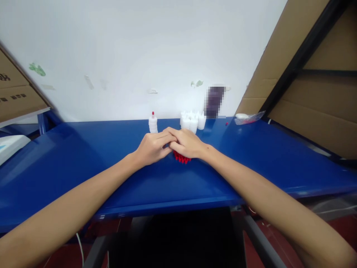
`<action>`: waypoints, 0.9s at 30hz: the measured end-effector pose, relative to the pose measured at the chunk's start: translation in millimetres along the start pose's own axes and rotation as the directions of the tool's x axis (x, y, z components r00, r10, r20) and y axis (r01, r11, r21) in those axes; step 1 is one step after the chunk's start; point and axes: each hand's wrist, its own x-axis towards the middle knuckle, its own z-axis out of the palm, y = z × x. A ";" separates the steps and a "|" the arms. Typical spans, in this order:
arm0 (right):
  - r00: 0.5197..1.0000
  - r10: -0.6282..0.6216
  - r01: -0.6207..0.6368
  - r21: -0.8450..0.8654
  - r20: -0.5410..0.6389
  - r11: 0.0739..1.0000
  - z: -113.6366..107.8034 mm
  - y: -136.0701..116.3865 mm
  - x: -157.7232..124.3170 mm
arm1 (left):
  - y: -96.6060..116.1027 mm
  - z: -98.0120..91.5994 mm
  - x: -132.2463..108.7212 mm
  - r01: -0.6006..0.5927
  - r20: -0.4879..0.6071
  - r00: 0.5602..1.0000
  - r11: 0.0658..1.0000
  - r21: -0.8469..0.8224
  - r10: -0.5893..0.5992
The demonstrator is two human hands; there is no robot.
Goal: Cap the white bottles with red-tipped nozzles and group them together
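Note:
Both my hands meet at the middle of the blue table (pixel 83 160). My right hand (pixel 187 143) lies curled over a heap of small red caps (pixel 182 158), its fingers closed on them. My left hand (pixel 152 148) presses against it from the left, fingers bent and pinched together; what they hold is hidden. Just behind the hands stands a small white bottle with a red cap (pixel 153 123). A cluster of white uncapped bottles (pixel 192 121) stands to its right, against the wall.
A clear plastic bag (pixel 248 118) lies at the back right, with one loose red cap (pixel 227 123) near it. Cardboard sheets and a black frame (pixel 301 56) lean at the right. Cardboard boxes (pixel 16 93) stand at the left above a white device (pixel 11 145).

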 end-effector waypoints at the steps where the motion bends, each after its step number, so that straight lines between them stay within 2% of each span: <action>1: 1.000 -0.002 0.002 -0.002 0.001 1.000 0.0 -0.4 0.0 | 0.8 0.2 0.3 -0.002 -0.002 1.000 1.000 0.002 0.002; 7: 1.000 -0.021 0.022 0.075 -0.018 0.997 1.1 -3.0 -0.2 | 2.6 3.9 0.8 0.019 -0.028 0.999 0.999 -0.029 -0.019; 13: 0.999 -0.025 0.029 0.147 -0.025 0.989 0.9 -2.9 0.6 | 4.0 4.1 1.2 0.078 0.042 0.996 0.997 0.004 -0.078; 18: 0.999 -0.020 0.028 0.170 -0.046 0.985 0.2 -3.0 1.1 | 5.2 4.8 1.4 0.065 0.022 0.998 0.998 -0.014 -0.064; 23: 0.996 -0.015 0.029 0.160 -0.084 0.987 -0.3 -2.9 1.4 | -0.9 3.3 0.4 0.165 0.100 0.982 0.986 -0.016 -0.163; 27: 0.996 -0.037 0.051 0.173 -0.083 0.984 -1.8 -0.8 1.5 | -4.9 2.7 0.6 0.185 0.097 0.978 0.983 -0.018 -0.183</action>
